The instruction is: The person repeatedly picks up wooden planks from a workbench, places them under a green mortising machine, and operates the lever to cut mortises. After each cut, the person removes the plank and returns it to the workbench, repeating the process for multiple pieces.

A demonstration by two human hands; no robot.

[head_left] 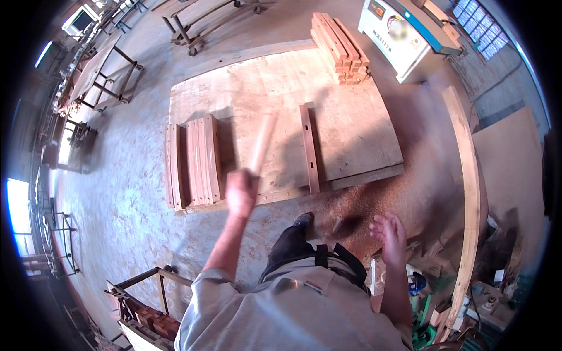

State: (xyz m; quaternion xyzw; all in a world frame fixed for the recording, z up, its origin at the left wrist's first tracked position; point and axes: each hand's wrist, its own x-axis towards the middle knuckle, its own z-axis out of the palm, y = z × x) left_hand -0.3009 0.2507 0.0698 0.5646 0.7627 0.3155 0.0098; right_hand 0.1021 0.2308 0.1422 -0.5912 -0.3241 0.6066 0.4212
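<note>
Wooden strip (pixel 263 140) blurring, left hand (pixel 241 192) clamped on it over the board (pixel 252 82); right hand (pixel 391 231) out, fingers apart, near the sawdust (pixel 374 202)!

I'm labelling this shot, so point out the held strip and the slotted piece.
Held strip (pixel 263 142), head view: middle of its blurred length.
Slotted piece (pixel 309 146), head view: face between two slots.

The strip (pixel 264 134) is tinted pale pinkish tan, the slats (pixel 201 161) and bar (pixel 308 149) reddish brown. The board (pixel 246 85) is coloured light tan, flecked darker. The machine (pixel 404 55) is painted white and blue.
</note>
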